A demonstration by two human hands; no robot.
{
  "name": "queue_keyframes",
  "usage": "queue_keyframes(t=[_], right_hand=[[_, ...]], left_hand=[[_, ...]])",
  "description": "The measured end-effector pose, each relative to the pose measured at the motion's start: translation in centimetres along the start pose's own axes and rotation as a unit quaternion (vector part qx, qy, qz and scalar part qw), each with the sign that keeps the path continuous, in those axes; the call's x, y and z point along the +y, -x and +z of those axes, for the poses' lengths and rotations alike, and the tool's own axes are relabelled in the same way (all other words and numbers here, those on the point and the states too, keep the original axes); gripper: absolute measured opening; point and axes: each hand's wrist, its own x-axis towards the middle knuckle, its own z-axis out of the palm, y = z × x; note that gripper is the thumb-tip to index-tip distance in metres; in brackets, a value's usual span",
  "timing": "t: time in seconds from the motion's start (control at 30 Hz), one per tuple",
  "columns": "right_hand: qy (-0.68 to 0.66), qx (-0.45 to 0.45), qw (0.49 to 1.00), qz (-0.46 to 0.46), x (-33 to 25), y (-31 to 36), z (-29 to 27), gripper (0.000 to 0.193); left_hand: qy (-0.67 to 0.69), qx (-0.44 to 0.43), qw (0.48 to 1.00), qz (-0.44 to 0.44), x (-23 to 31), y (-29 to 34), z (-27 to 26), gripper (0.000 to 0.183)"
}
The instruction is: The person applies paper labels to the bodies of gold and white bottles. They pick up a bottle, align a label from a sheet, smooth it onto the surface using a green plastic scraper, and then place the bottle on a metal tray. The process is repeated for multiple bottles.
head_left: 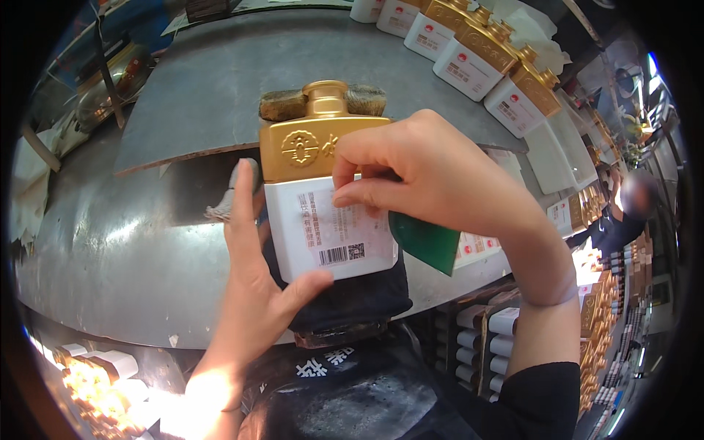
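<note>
In front of me a bottle (297,169) with a gold embossed top and white lower body lies tilted back, its neck against a worn wooden block (282,107) and its base toward me over a dark cloth pad (352,302). A clear label (334,233) with printed text and a barcode is on the white face. My right hand (440,165) bends over the bottle, thumb and forefinger pinched at the label's upper part, with a green flat scraper (429,246) tucked in its palm. Along the bottle's left side my left hand (253,286) is open, its thumb at the lower edge.
A raised grey board (220,81) lies on the metal bench (110,257). Similar gold-and-white bottles (469,70) line up at the far right. Label sheets (477,249) lie to the right of the bottle. More bottles fill racks at lower right; another person (616,227) works beyond.
</note>
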Motion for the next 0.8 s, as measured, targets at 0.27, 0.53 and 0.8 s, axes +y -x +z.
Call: queue_keyframes(t=[0.27, 0.53, 0.8], right_hand=[[-0.006, 0.213, 0.962, 0.169, -0.9, 4.8, 2.2, 0.035], [-0.065, 0.198, 0.953, 0.221, -0.5, 4.3, 4.6, 0.076], [-0.141, 0.175, 0.945, 0.239, 0.1, 4.1, 4.5, 0.081]], left_hand=[[-0.035, 0.016, 0.999, 0.016, -0.1, -0.4, -0.6, 0.091], [-0.049, 0.084, 0.992, 0.084, -0.5, -3.6, 1.0, 0.075], [0.023, 0.074, 0.994, 0.072, -0.6, -3.0, 0.7, 0.086]])
